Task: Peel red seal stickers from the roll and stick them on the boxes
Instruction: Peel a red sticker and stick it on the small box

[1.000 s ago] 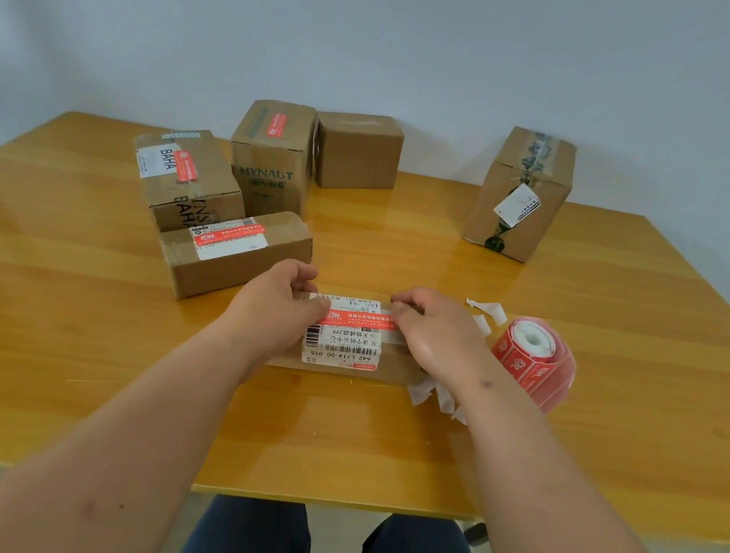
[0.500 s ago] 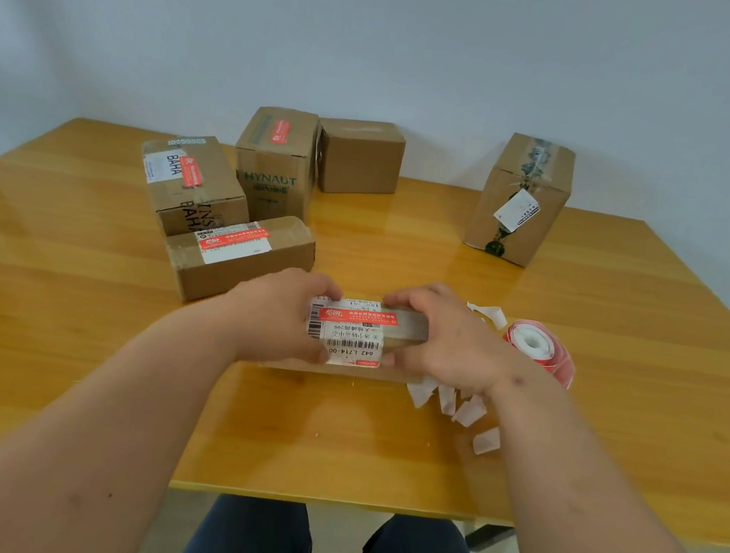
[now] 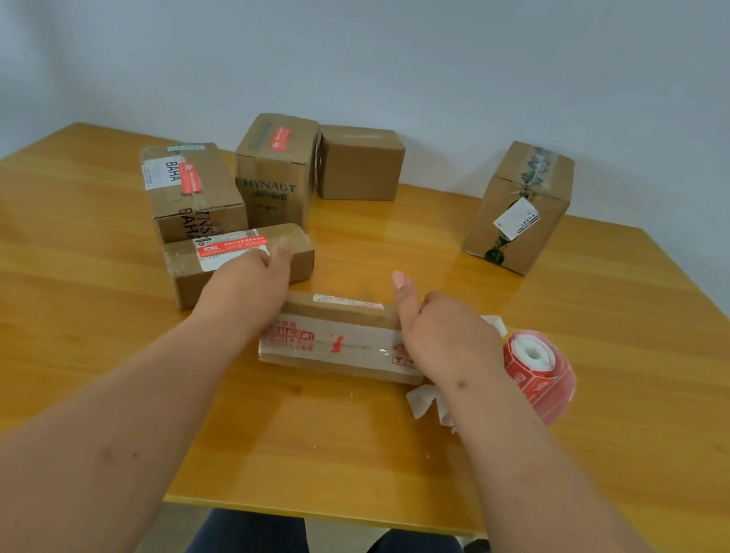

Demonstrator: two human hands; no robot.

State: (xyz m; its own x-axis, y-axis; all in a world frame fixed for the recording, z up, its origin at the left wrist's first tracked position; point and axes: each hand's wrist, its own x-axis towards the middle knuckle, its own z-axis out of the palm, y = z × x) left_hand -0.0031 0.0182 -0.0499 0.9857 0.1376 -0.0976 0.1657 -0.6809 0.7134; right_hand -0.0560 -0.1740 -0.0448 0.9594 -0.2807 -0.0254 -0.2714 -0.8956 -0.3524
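Observation:
A flat brown box lies in the middle of the table, its taped face with red print turned up. The white label shows only as a strip along its far top edge. My left hand grips the box's left end, thumb raised. At the right end, my right hand holds it the same way. The red seal sticker roll stands just right of my right hand, touched by neither hand.
Sealed boxes stand behind: a long one, a BAHA box and a HYNAUT box, each with a red sticker. A plain box and a tall tagged box carry none. White backing scraps lie by the roll.
Both hands have tipped the flat box over away from me. The labelled face with its red sticker turned out of sight and the taped face came up.

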